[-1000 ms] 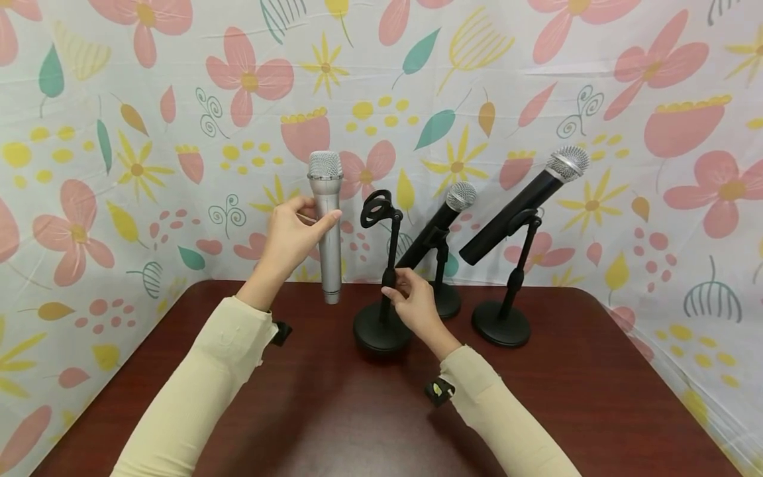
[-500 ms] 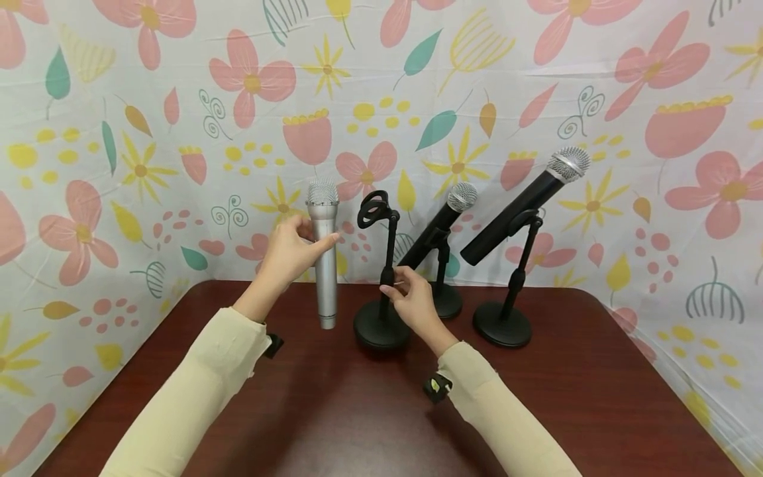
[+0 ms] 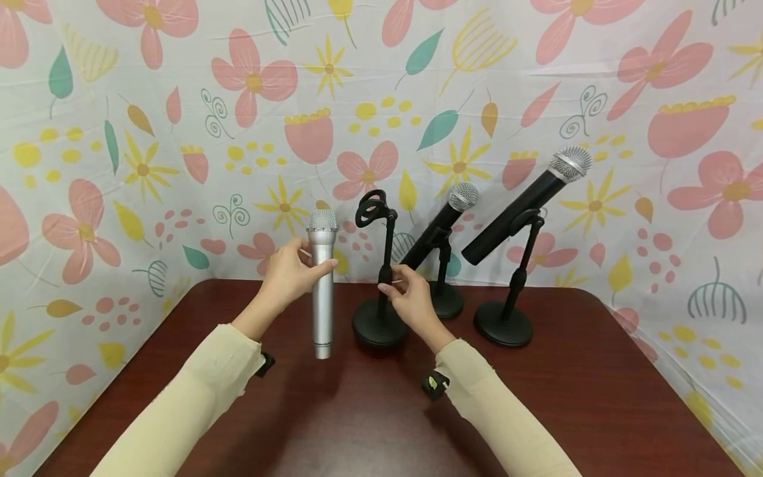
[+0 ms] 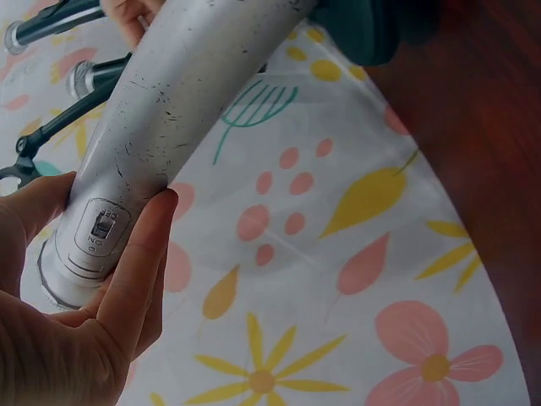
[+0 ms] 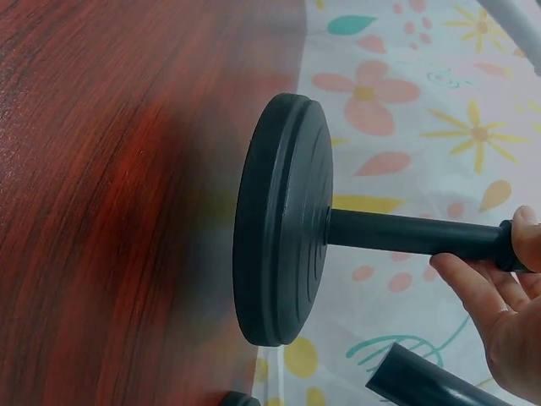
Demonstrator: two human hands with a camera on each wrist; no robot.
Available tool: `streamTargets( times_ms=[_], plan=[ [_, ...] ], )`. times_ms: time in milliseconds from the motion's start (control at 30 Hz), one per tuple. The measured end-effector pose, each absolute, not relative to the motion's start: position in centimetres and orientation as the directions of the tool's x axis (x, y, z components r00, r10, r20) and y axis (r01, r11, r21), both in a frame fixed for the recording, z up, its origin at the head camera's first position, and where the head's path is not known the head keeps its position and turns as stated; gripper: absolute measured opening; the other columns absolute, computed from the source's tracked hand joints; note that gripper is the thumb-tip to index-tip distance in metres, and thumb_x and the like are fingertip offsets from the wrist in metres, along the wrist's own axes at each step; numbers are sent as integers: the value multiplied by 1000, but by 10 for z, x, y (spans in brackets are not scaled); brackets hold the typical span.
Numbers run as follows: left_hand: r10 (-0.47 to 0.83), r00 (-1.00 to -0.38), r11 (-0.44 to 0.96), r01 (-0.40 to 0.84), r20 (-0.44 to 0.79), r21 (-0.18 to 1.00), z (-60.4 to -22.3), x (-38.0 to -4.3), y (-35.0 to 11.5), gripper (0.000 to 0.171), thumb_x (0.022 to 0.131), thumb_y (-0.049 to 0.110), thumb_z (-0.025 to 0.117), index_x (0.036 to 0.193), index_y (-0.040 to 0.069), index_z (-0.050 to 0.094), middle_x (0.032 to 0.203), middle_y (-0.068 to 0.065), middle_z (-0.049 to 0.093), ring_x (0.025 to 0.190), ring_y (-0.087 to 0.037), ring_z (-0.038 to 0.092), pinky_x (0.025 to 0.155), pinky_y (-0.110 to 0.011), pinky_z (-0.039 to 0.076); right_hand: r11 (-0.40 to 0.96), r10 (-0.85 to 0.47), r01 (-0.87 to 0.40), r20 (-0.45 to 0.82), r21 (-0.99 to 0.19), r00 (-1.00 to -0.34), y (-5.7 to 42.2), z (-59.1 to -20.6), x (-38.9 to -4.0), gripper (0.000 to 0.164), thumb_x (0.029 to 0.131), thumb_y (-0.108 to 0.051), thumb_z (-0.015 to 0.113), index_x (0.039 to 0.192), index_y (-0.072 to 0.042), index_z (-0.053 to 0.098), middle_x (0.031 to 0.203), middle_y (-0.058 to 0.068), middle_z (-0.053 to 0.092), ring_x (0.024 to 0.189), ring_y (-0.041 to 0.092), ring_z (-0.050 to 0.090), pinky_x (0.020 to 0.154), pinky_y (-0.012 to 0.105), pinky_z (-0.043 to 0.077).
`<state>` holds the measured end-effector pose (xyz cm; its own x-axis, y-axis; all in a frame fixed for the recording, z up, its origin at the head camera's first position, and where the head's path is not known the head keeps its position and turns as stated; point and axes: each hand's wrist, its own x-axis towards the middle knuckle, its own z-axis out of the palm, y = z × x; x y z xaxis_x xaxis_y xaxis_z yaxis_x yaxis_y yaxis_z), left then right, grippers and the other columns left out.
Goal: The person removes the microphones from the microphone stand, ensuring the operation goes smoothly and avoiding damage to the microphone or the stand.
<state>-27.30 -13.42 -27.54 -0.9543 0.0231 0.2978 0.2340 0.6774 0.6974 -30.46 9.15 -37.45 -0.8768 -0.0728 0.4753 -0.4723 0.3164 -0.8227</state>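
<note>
My left hand (image 3: 292,277) grips a silver microphone (image 3: 322,291) upright, mesh head on top, thumb and fingers on opposite sides of its upper body. In the left wrist view a small switch shows on the scuffed microphone (image 4: 161,110), near the fingers. My right hand (image 3: 414,298) pinches the pole of a black desktop microphone stand (image 3: 381,324), whose round clip on top holds nothing. The right wrist view shows the stand's round base (image 5: 287,220) and the fingers on its pole; whether the base touches the table I cannot tell. The silver microphone is apart from the stand, to its left.
Behind the right hand, a black microphone (image 3: 434,228) leans in a second stand (image 3: 446,301). Another black microphone (image 3: 518,212) rests tilted in a third stand (image 3: 503,323) at the right. A flowered cloth (image 3: 149,265) hangs behind the dark red table (image 3: 381,424).
My left hand has lowered the silver microphone, keeping it upright and shifting slightly left. My right hand stays on the pole; the stand has barely moved.
</note>
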Motion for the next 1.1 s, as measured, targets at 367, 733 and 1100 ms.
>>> streamTargets(
  times_ms=[367,733,1100],
  plan=[
    [51,-976,660,193,213,726,-305,-270,-138,50,82,33,76,107,-3,52,95,-20,65,58,-23,65,54,-31,54,299,-81,-463,462,-834,-883,89,-377,-308,32,88,-4,69,119,-1,62,102,15,66,89,29,68,75,38,57],
    [70,-986,695,158,153,702,-329,-268,-138,49,81,33,77,106,-3,54,82,-12,64,54,-26,66,48,-30,52,312,-74,-477,480,-821,-874,87,-380,-309,33,87,-4,70,119,0,61,100,16,67,87,29,69,74,38,57],
    [72,-992,720,122,101,683,-352,-263,-136,46,81,32,78,97,-2,53,75,-9,55,47,-22,62,46,-30,50,318,-67,-483,489,-816,-870,85,-381,-310,33,87,-4,70,118,1,61,100,16,67,87,30,69,73,39,57]
  ],
)
